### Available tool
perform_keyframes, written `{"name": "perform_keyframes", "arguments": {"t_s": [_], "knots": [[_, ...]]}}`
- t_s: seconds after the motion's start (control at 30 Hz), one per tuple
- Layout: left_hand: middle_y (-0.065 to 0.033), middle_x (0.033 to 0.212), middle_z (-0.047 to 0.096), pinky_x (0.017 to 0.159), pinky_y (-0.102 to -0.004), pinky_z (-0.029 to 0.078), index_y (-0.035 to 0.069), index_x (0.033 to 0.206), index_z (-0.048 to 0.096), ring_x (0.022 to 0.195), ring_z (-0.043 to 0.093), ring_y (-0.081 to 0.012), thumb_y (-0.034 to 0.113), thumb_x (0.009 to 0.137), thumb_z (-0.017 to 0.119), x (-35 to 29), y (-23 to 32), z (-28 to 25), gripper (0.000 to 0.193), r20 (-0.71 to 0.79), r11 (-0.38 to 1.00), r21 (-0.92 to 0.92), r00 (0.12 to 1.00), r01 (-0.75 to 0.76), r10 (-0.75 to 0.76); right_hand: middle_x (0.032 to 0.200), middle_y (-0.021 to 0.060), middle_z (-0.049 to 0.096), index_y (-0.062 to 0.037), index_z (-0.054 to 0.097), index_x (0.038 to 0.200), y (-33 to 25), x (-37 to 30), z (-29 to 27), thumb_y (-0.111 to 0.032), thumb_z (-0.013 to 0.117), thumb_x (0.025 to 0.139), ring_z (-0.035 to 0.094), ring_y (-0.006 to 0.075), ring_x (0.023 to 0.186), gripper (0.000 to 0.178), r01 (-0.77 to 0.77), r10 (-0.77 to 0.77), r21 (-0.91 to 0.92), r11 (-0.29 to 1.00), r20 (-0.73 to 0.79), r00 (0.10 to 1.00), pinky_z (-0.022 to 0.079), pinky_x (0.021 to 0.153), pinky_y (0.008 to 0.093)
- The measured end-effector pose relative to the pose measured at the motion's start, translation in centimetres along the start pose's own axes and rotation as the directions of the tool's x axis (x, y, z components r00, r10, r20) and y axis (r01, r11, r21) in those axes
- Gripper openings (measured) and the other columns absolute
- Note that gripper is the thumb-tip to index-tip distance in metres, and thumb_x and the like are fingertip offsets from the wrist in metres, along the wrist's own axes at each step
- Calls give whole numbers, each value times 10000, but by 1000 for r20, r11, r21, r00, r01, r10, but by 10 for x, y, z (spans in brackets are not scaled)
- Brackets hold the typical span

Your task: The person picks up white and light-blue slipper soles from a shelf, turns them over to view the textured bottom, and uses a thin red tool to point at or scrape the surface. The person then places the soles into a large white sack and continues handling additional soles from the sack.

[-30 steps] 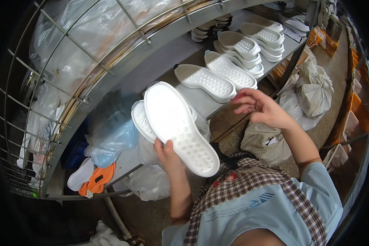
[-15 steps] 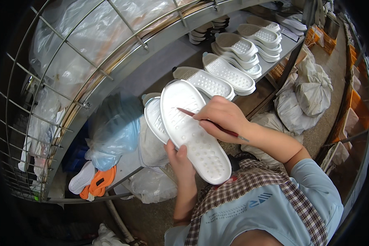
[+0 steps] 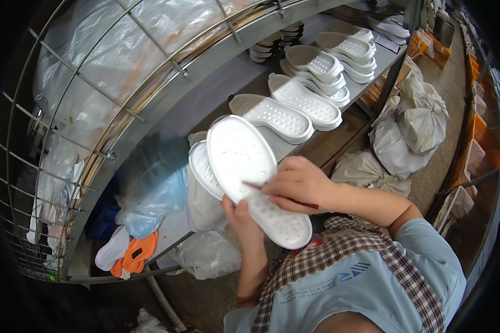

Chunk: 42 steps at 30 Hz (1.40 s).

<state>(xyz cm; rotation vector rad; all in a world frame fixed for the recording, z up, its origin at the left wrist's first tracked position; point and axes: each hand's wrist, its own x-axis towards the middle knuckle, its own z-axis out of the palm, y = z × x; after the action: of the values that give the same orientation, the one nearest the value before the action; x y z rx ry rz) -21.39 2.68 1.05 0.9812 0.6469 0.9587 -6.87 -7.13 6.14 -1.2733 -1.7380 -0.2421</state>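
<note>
While the left hand (image 3: 244, 225) grips a white sole (image 3: 236, 158), the right hand (image 3: 301, 183) pinches a slim tool (image 3: 252, 184) over it.

Both hands are closed; the sole tilts by the apron (image 3: 303, 256), a second sole (image 3: 201, 169) behind it.

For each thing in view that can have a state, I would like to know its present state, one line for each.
Left hand: closed on front white sole
Right hand: pinching thin tool
Front white sole: held tilted, dimpled face visible
Thin tool: tip at the sole; contact unclear
Rear white sole: partly hidden behind front one
Other white soles: stacked in several piles
Orange sole: lying flat
Pale sacks: bulging
</note>
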Motion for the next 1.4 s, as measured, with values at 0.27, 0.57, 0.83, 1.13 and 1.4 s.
{"name": "perform_keyframes", "arguments": {"t_s": [0.27,0.57,0.83,1.13,1.4], "knots": [[-250,1239,427,884,-438,481,-36,1276,327,1091,522,-351,195,820,391,7,-1,-15,516,-152,983,-125,982,-133,114,844,63,641,-53,628,919,11,-37,-8,-289,684,789,570,268,741,275,51,-48,87,995,-44,998,463,641,351],[-220,1255,429,868,-447,505,-16,1262,334,1083,535,-319,266,935,374,8,-9,-19,434,-277,969,-200,957,-148,89,1242,80,551,-95,564,1063,13,-65,8,-351,704,738,490,321,1104,437,15,-36,113,993,178,983,386,881,472],[-207,1254,439,928,-427,454,-34,1279,326,1098,516,-302,251,944,431,6,-10,14,452,-214,961,-56,943,-272,255,1266,60,530,-129,574,1085,27,-71,13,-195,604,766,421,286,1218,326,105,-93,-52,993,206,974,376,941,492],[-171,1359,357,1022,-396,347,46,1354,348,1221,395,-289,-1,874,403,16,-8,31,485,-188,970,66,952,-234,242,1087,69,584,-69,487,1139,54,-106,-26,-329,730,777,586,183,995,508,-83,846,988,130,-67,529,490,856,336],[-183,1372,349,1028,-401,339,50,1356,345,1228,404,-299,-57,839,371,21,-13,29,529,-211,980,-115,968,-163,136,1212,64,545,-117,454,1229,66,-134,-54,-528,720,711,547,223,1108,713,-24,925,998,-55,60,374,505,883,407]]}}
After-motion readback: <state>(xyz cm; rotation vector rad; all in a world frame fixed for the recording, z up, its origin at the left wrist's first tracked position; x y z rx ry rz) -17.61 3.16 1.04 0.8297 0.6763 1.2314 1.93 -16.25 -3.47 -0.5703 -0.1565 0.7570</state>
